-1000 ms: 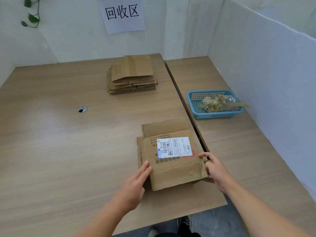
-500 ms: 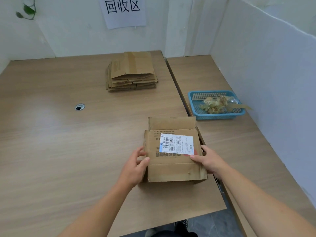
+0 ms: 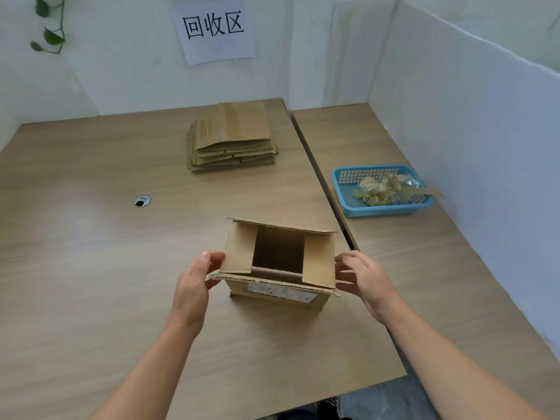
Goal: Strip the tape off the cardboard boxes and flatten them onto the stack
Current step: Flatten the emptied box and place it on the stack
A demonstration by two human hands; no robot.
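A small cardboard box (image 3: pixel 319 263) stands on the wooden table (image 3: pixel 91 268) in front of me, its open end turned up toward me. Its two short flaps are folded inward and its white shipping label faces me on the near side. My left hand (image 3: pixel 194 280) grips the box's left edge, thumb on top. My right hand (image 3: pixel 366 280) holds the right side, fingers against the wall. The stack of flattened boxes (image 3: pixel 233 137) lies at the back of the table.
A blue plastic basket (image 3: pixel 342 180) holding crumpled tape scraps (image 3: pixel 381 189) sits on the right-hand table. A narrow gap (image 3: pixel 318 177) divides the two tables. A cable hole (image 3: pixel 141 201) is at mid-left. White partition walls (image 3: pixel 469 131) enclose the back and right.
The box lay flat with its label up; both hands took its sides and tipped it upright, so the open end now faces me.
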